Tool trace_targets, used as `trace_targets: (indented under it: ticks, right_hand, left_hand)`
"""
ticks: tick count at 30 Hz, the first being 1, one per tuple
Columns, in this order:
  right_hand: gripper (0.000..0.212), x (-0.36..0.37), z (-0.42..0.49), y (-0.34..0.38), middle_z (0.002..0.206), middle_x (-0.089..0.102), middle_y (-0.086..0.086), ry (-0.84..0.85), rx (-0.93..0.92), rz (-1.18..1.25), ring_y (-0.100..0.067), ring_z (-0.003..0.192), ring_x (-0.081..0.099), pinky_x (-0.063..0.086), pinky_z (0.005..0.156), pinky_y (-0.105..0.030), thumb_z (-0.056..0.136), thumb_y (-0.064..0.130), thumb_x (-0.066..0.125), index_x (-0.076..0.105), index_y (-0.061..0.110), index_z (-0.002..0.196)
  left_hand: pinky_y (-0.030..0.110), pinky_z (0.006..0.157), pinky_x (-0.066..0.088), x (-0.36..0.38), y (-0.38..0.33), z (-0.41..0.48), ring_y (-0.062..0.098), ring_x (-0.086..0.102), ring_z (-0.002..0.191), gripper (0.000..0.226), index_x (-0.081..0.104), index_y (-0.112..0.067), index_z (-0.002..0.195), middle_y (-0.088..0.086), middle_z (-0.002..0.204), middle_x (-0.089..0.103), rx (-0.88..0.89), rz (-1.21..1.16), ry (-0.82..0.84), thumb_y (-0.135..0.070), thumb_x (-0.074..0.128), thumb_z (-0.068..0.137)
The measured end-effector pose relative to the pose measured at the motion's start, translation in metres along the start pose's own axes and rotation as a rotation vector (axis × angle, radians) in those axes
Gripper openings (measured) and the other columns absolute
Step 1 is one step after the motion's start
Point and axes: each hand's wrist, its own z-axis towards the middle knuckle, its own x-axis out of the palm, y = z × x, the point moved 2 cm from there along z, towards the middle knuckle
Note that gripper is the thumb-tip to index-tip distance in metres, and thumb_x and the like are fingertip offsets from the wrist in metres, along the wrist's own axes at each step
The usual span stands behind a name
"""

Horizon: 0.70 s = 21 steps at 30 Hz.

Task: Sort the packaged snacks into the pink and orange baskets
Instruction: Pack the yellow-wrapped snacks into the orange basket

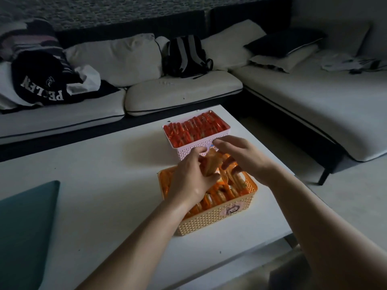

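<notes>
An orange basket (217, 218) stands near the table's front edge, filled with several orange snack packets (217, 195). Just behind it a pink basket (188, 151) is packed with several red snack packets (194, 128) standing in rows. My left hand (188, 178) is over the orange basket, its fingers curled round an orange packet (211, 162) held upright above the basket's far end. My right hand (240, 155) hovers over the same end, its fingers touching that packet and the ones beneath; part of the basket's contents is hidden under both hands.
Both baskets sit on a white table (104, 185). A teal flat object (25, 227) lies at the table's left front. A light L-shaped sofa (293, 97) with cushions, dark clothing (41, 80) and a backpack (184, 55) runs behind and to the right.
</notes>
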Motion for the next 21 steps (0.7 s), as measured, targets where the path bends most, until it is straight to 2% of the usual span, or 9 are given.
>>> trace_targets:
  ticks: [3, 5, 6, 8, 9, 11, 14, 17, 21]
  right_hand:
    - [0.032, -0.003, 0.002, 0.000, 0.108, 0.070, 0.003, -0.039, -0.025, -0.174, -0.016, 0.088, 0.074, 0.064, 0.073, -0.036, 0.094, 0.039, 0.066, 0.064, 0.027, 0.123]
    - [0.032, -0.015, 0.003, -0.002, 0.104, 0.071, 0.003, -0.140, -0.016, -0.191, -0.016, 0.082, 0.074, 0.063, 0.065, -0.031, 0.092, 0.028, 0.071, 0.065, 0.024, 0.123]
    - [0.034, -0.023, 0.003, -0.004, 0.102, 0.072, 0.003, -0.171, -0.005, -0.166, -0.015, 0.081, 0.073, 0.060, 0.059, -0.026, 0.091, 0.025, 0.072, 0.065, 0.022, 0.123]
    - [0.034, -0.038, -0.001, -0.010, 0.103, 0.070, 0.006, -0.204, 0.024, -0.122, -0.011, 0.083, 0.070, 0.051, 0.054, -0.019, 0.090, 0.023, 0.073, 0.065, 0.021, 0.123]
    - [0.032, -0.045, -0.003, -0.014, 0.105, 0.070, 0.006, -0.216, 0.039, -0.110, -0.009, 0.086, 0.068, 0.050, 0.055, -0.018, 0.091, 0.023, 0.072, 0.066, 0.021, 0.122]
    - [0.028, -0.054, -0.006, -0.022, 0.109, 0.070, 0.003, -0.237, 0.053, -0.105, -0.009, 0.090, 0.066, 0.050, 0.060, -0.020, 0.092, 0.022, 0.070, 0.068, 0.020, 0.119]
    - [0.025, -0.064, -0.011, -0.032, 0.109, 0.070, 0.003, -0.263, 0.067, -0.105, -0.013, 0.095, 0.067, 0.052, 0.063, -0.022, 0.092, 0.021, 0.070, 0.069, 0.020, 0.117]
    - [0.025, -0.070, -0.015, -0.037, 0.107, 0.070, 0.003, -0.276, 0.066, -0.116, -0.014, 0.095, 0.067, 0.053, 0.064, -0.024, 0.091, 0.021, 0.072, 0.070, 0.020, 0.116]
    - [0.021, -0.074, -0.016, -0.041, 0.105, 0.071, 0.008, -0.294, 0.018, -0.153, -0.013, 0.097, 0.068, 0.061, 0.076, -0.035, 0.090, 0.013, 0.067, 0.072, 0.023, 0.108]
  left_hand:
    - [0.006, 0.080, 0.048, 0.011, -0.013, 0.003, 0.006, 0.062, 0.109, 0.074, 0.046, -0.027, 0.140, -0.009, 0.126, 0.066, 0.051, -0.147, 0.081, -0.034, 0.086, 0.078]
    - [0.007, 0.075, 0.052, 0.016, -0.015, 0.006, 0.005, 0.064, 0.105, 0.070, 0.044, -0.029, 0.140, -0.012, 0.123, 0.065, 0.037, -0.226, 0.102, -0.043, 0.081, 0.082]
    - [0.010, 0.073, 0.054, 0.019, -0.013, 0.007, 0.006, 0.064, 0.104, 0.059, 0.047, -0.030, 0.136, -0.013, 0.120, 0.065, 0.015, -0.253, 0.075, -0.045, 0.076, 0.087]
    - [0.012, 0.070, 0.054, 0.020, -0.009, 0.011, 0.010, 0.066, 0.103, 0.026, 0.056, -0.027, 0.122, -0.010, 0.113, 0.067, -0.019, -0.256, -0.010, -0.032, 0.064, 0.099]
    - [0.013, 0.071, 0.054, 0.021, -0.008, 0.014, 0.012, 0.067, 0.102, 0.015, 0.060, -0.024, 0.116, -0.008, 0.110, 0.068, -0.018, -0.199, -0.031, -0.023, 0.058, 0.102]
    - [0.025, 0.082, 0.057, 0.025, -0.005, 0.023, 0.015, 0.066, 0.104, 0.016, 0.065, -0.021, 0.113, -0.005, 0.112, 0.070, 0.044, 0.032, 0.007, -0.016, 0.055, 0.102]
    - [0.041, 0.097, 0.049, 0.039, -0.008, 0.037, 0.022, 0.060, 0.112, 0.029, 0.058, -0.029, 0.124, -0.005, 0.120, 0.067, 0.154, 0.387, 0.216, -0.022, 0.064, 0.096]
    - [0.046, 0.106, 0.031, 0.054, -0.011, 0.047, 0.025, 0.048, 0.126, 0.040, 0.047, -0.038, 0.134, -0.005, 0.131, 0.060, 0.154, 0.526, 0.363, -0.025, 0.059, 0.098]
    - [0.049, 0.109, 0.024, 0.063, -0.014, 0.054, 0.025, 0.044, 0.131, 0.038, 0.047, -0.043, 0.132, -0.006, 0.134, 0.060, 0.166, 0.610, 0.383, -0.029, 0.059, 0.098]
